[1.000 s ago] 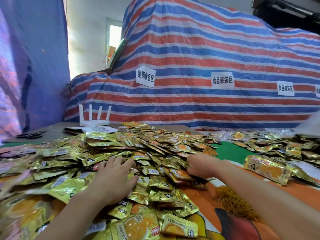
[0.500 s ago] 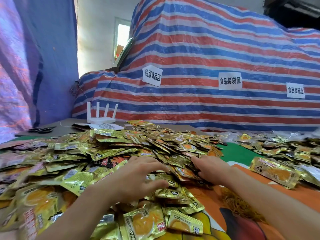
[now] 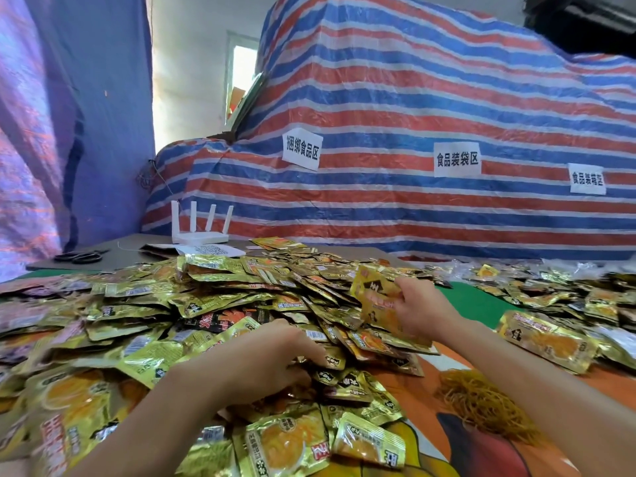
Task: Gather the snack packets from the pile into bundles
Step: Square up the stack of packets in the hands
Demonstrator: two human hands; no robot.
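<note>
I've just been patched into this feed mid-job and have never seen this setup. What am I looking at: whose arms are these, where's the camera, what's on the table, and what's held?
There is no machine here. These are a person's two bare arms, filmed by one wide-angle camera worn on the head, looking forward and down. The table is heaped with a pile of snack packets. The right hand pinches a gold packet, lifted above the pile. The left hand rests on the pile with its fingers bent down among the packets; whether it grips any is unclear. A tangle of rubber bands lies beside the right forearm.
</note>
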